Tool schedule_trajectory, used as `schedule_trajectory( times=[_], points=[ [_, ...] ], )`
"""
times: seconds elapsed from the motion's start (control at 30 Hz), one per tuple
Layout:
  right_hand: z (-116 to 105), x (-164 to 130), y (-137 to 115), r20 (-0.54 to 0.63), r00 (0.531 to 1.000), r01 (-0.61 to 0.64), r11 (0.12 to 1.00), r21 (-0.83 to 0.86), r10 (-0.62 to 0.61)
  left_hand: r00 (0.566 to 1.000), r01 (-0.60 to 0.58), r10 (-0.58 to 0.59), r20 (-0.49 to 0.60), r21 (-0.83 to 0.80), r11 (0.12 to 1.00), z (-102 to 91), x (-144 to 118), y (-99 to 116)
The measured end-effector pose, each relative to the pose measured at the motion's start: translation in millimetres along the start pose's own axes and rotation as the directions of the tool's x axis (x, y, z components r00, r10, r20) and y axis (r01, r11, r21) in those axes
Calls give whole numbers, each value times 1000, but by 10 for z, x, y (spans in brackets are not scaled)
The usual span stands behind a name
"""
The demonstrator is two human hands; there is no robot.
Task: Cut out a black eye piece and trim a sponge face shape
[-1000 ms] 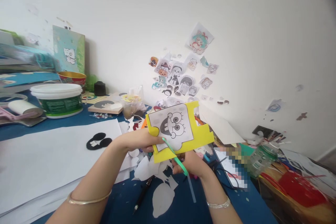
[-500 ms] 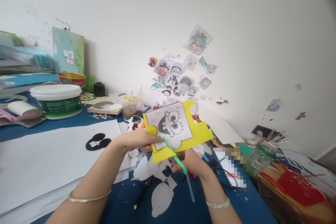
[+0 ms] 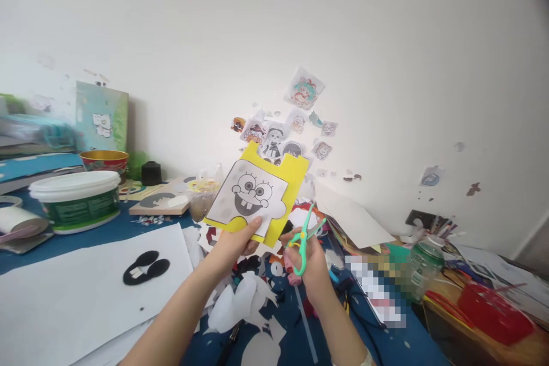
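My left hand (image 3: pixel 242 235) grips the lower edge of a yellow sheet (image 3: pixel 292 178), thumb on top. On the sheet lies a white paper cutout (image 3: pixel 223 197) with a smiling cartoon face, turned nearly upright. Straight notches mark the sheet's top edge. In my right hand (image 3: pixel 311 260) are green scissors (image 3: pixel 303 234) with a yellow pivot; their blades are spread and point up, apart from the sheet, to its right. Beneath both hands lie white paper scraps (image 3: pixel 240 300) on the blue tabletop (image 3: pixel 295 329).
At left, black felt-like shapes (image 3: pixel 146 269) lie on a large white sheet (image 3: pixel 81 291). Behind stands a white-lidded green tub (image 3: pixel 77 200). A glass jar (image 3: pixel 424 263) and a red basket (image 3: pixel 493 311) are at right. Cartoon drawings (image 3: pixel 274 140) hang on the wall.
The yellow sheet with the cutout has been turned clockwise and moved left and up. The scissors have come away from the sheet's lower edge, now pointing up. The camera view has shifted.
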State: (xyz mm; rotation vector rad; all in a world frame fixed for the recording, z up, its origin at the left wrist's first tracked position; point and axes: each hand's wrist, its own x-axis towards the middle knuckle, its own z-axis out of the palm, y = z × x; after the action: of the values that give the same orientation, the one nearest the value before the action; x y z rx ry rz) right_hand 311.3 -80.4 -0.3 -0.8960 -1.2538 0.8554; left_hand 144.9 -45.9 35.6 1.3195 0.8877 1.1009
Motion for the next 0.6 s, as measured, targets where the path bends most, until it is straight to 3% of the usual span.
schedule_trajectory(
  times=[0.2,0.43,0.6],
  points=[
    [125,-28,-35,-99,994,-40,990,134,53,996,-59,57,70,18,998,232,-26,-147],
    [21,-33,-132,-2,998,-57,997,42,57,996,-57,56,69,14,998,192,-10,-146],
    [15,-28,-116,-7,998,-56,998,7,56,995,-63,64,71,-6,998,187,8,-188]
  ],
)
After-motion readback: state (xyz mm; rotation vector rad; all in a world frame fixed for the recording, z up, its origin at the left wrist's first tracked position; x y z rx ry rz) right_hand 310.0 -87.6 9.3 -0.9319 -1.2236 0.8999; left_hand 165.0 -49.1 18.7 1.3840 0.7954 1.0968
